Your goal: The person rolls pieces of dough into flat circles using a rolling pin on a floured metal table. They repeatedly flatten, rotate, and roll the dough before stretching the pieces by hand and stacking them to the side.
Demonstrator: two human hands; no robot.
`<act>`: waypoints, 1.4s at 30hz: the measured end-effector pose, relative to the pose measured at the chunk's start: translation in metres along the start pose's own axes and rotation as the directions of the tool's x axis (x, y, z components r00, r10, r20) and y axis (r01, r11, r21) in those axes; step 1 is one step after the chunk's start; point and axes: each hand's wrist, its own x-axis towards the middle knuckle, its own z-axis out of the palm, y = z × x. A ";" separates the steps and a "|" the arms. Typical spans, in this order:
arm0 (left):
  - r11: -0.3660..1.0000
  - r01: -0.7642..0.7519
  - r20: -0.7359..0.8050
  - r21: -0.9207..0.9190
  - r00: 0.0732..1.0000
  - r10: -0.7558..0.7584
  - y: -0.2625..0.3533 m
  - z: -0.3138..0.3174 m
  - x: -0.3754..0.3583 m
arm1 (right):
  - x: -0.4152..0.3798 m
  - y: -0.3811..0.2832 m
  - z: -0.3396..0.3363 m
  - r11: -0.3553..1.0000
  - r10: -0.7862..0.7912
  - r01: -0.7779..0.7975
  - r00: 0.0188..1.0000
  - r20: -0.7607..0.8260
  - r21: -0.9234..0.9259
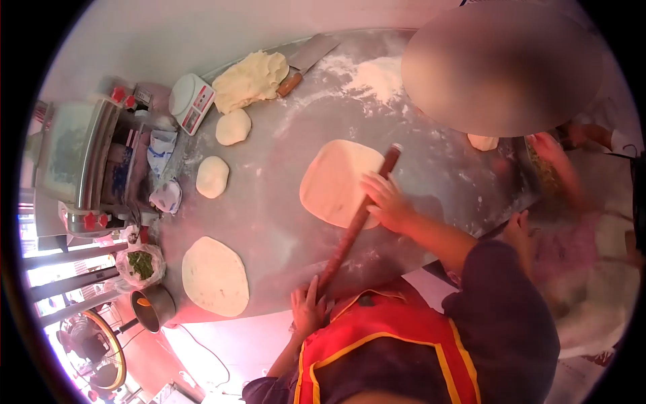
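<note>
A long brown rolling pin [346, 244] slants across the front of the table. My right hand [389, 202] is closed over its upper part, fingers draped across the wood. Around the pin's near end, by the table's front edge, my left hand [308, 310] is wrapped. A flat round of dough [336, 182] lies under the pin's upper stretch, its right side partly hidden by the pin and my right hand. Left of my left hand, apart from it, rests another flat dough sheet [215, 277].
Two dough balls [212, 177] and a large dough lump [249, 79] sit at left, near a kitchen scale [192, 101]. A cleaver [313, 54] and loose flour [377, 77] lie at the back. Another person's hand [555, 161] shows at right; a blurred oval hides the upper right.
</note>
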 end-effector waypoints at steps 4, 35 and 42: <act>0.998 0.007 0.087 0.067 0.996 -0.013 -0.004 0.002 0.014 | -0.042 -0.007 -0.038 0.988 0.087 -0.077 0.994 0.072 -0.131; 0.704 -0.623 0.363 0.341 0.778 0.513 0.060 0.055 0.298 | -0.229 -0.084 -0.051 0.328 0.748 -0.936 0.338 0.571 0.125; 0.575 -0.796 0.176 0.190 0.604 0.777 0.188 0.157 0.398 | -0.239 -0.064 -0.056 0.320 0.906 -0.947 0.308 0.290 0.008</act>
